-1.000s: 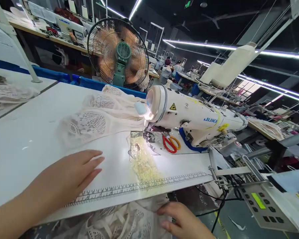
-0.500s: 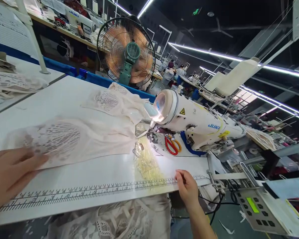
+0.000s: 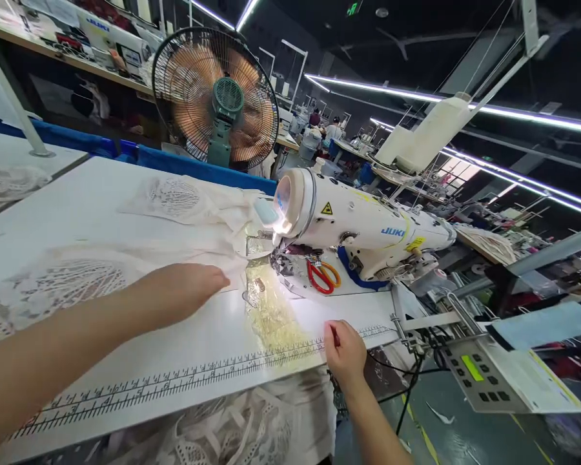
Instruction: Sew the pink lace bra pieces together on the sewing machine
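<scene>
Head view: cannot make out finger spread or grip of left hand (image 3: pixel 198 287). Find lace piece (image 3: pixel 91 268) at its 9 to 12 o'clock, partly forearm-hidden. See right hand (image 3: pixel 346 352) at 4 o'clock, curled closed, nothing visible inside.

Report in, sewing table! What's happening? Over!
Left hand over the lace cloth, grip hidden. Right hand curled by the ruler marks, grip unclear. Cloth spread out, one end near the sewing machine. Scissors under the machine, apart from the cloth.
</scene>
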### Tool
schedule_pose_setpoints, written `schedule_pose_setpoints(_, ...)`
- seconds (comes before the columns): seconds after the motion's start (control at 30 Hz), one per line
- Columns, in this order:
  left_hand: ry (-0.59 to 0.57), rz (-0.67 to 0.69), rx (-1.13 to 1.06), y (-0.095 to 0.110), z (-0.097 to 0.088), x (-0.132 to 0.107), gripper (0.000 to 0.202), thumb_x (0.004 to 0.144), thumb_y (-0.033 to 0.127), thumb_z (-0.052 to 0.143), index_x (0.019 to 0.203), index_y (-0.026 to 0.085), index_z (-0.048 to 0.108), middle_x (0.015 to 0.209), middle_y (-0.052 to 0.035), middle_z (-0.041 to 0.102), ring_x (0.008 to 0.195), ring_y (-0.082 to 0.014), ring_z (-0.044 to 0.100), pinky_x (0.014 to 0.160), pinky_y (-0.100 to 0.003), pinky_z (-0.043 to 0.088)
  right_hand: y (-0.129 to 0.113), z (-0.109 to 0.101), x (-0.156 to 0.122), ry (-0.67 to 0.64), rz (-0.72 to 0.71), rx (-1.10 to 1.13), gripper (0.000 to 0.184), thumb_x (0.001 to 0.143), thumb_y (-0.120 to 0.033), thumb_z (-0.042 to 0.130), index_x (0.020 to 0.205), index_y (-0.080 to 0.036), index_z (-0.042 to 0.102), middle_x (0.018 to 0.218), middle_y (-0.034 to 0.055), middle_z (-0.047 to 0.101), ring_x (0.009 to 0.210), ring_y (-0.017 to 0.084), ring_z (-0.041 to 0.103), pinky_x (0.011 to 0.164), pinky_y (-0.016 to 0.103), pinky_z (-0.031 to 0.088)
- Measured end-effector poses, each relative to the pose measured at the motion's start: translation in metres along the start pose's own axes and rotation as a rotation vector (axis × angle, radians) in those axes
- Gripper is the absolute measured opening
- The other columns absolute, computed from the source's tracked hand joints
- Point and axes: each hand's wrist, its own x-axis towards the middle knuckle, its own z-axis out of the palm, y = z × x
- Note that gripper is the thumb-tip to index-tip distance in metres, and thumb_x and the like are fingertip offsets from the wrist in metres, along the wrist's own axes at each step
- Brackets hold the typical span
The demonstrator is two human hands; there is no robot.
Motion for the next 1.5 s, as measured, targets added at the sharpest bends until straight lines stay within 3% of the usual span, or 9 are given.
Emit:
schedule_pose_setpoints(0.13,-0.093,0.045,0.075,0.013,0.021,0.030,0.051,0.084,0.027,0.030,0.122,0.013,0.061,0.137,-0.0145,0.052,0.123,-0.0321,0.051,0.103,-0.052,0.038,0.004,-0.005,0.000,-0.030,-0.022,0.008,0.031,0.094,-0.026,0.036,0.078,-0.018,0.061,0.067,0.0053,0.060,0.063,0.018,0.057,0.060,0.028,0.042)
schedule_pose_setpoints(0.37,-0.128,0.115,0.222,0.028,0.031,-0.022,0.049,0.088,0.020,0.030,0.127,0.013,0.058,0.140,-0.0159,0.048,0.125,-0.0350,0.049,0.101,-0.053,0.043,-0.025,-0.015,0.046,-0.225,-0.329,0.244,0.022,0.093,-0.024,0.041,0.091,-0.017,0.062,0.081,0.0071,0.066,0.073,0.017,0.061,0.066,0.027,0.047)
schedule_pose_setpoints(0.57,-0.176,0.126,0.318,0.054,0.031,-0.038,0.044,0.085,0.024,0.043,0.124,0.016,0.061,0.134,-0.0158,0.055,0.116,-0.0360,0.055,0.094,-0.049,0.049,-0.089,0.043,0.126,-0.599,-0.556,0.039,0.014,0.087,-0.014,0.049,0.094,-0.014,0.062,0.110,0.0126,0.062,0.107,0.024,0.054,0.088,0.033,0.045)
schedule_pose_setpoints(0.7,-0.291,0.089,0.244,0.055,0.015,-0.021,0.042,0.085,0.031,0.038,0.117,0.022,0.062,0.115,-0.0127,0.065,0.089,-0.0302,0.064,0.069,-0.041,0.051,-0.096,0.073,0.140,-0.624,-0.484,0.048,0.016,0.087,-0.009,0.047,0.091,-0.013,0.062,0.097,0.0125,0.064,0.094,0.025,0.057,0.082,0.035,0.046)
schedule_pose_setpoints(0.8,-0.335,-0.085,0.120,0.049,-0.004,0.020,0.037,0.085,0.037,0.030,0.079,0.021,0.063,0.078,-0.0088,0.065,0.061,-0.0237,0.059,0.054,-0.035,0.041,-0.089,0.073,0.138,-0.630,-0.408,0.090,0.018,0.088,-0.010,0.046,0.097,-0.014,0.061,0.100,0.0111,0.064,0.095,0.024,0.057,0.083,0.034,0.044)
schedule_pose_setpoints(0.97,-0.216,-0.182,-0.018,0.035,0.001,0.074,0.036,0.081,0.038,0.030,0.079,0.021,0.061,0.090,-0.0089,0.065,0.080,-0.0234,0.062,0.064,-0.032,0.045,-0.086,0.067,0.140,-0.594,-0.276,0.176,0.019,0.091,-0.014,0.045,0.105,-0.016,0.057,0.102,0.0077,0.064,0.095,0.020,0.057,0.082,0.029,0.044)
schedule_pose_setpoints(1.1,-0.175,-0.191,-0.148,0.028,0.020,0.075,0.048,0.078,0.048,0.031,0.100,0.021,0.064,0.103,-0.0079,0.063,0.083,-0.0215,0.061,0.071,-0.032,0.048,-0.085,0.071,0.144,-0.580,-0.199,0.254,0.013,0.088,-0.016,0.049,0.097,-0.018,0.057,0.094,0.0035,0.064,0.087,0.018,0.057,0.075,0.027,0.043)
schedule_pose_setpoints(1.3,-0.115,-0.341,-0.552,0.031,0.020,0.077,0.050,0.065,0.057,0.047,0.093,0.020,0.064,0.091,-0.0036,0.069,0.083,-0.0223,0.062,0.075,-0.031,0.045,-0.083,0.073,0.145,-0.581,-0.117,0.360,0.012,0.086,-0.017,0.047,0.093,-0.019,0.057,0.087,0.0022,0.062,0.083,0.019,0.056,0.071,0.027,0.042)
schedule_pose_setpoints(1.5,-0.122,-0.358,-0.485,0.037,0.015,0.080,0.041,0.062,0.054,0.045,0.074,0.020,0.063,0.067,-0.0007,0.064,0.064,-0.0192,0.056,0.062,-0.030,0.042,-0.086,0.072,0.144,-0.576,-0.083,0.327,0.012,0.087,-0.019,0.047,0.095,-0.020,0.057,0.086,0.0015,0.062,0.081,0.018,0.055,0.069,0.026,0.041)
